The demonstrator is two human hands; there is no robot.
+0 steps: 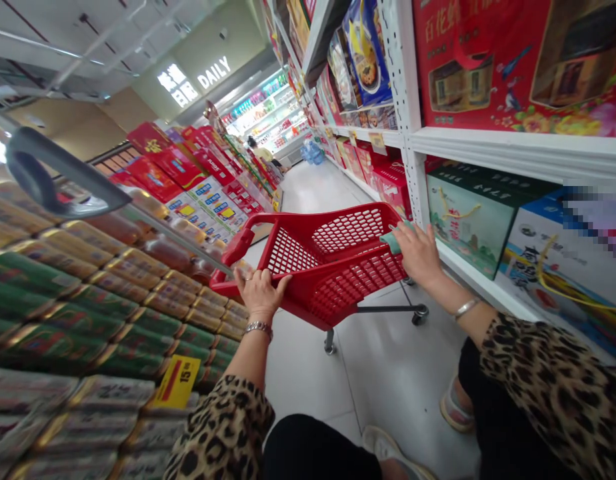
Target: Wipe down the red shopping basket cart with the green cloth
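1. IN THE AISLE: A shopper's left hand (261, 295) grips the near rim of a red plastic shopping cart (338, 267), its fingers closed firmly over the edge. A metal bracelet (259, 328) sits on that wrist.
2. OTHER SIDE: The right hand (419, 255) holds the opposite rim, its fingers curled down over a teal strip (395, 241). Whether the strip is cloth or plastic cannot be told. A slim bangle (465, 309) circles the right wrist.
3. CART POSITION: The cart stands directly ahead of the shopper on a pale tile floor (308, 380), between the two displays. Its mesh basket shows nothing inside, and two of its small wheels (419, 314) are in view.
4. LEFT DISPLAY: Rows of green-and-gold tins (53, 307) are stacked beside the left hand, well within reach, with a yellow price tag (177, 381) marked 15 at the front.
5. RIGHT DISPLAY: White metal shelves (413, 143) hold red gift boxes (493, 60) and a green gift box (468, 223) just beside the right hand.
6. TECHNIQUE: Placing one hand on each side appears to be the sound hold, as it spreads the effort evenly and gives steady control of the cart in a narrow aisle. Firmly closed fingers on the rim also help keep it straight and clear of the stacks.
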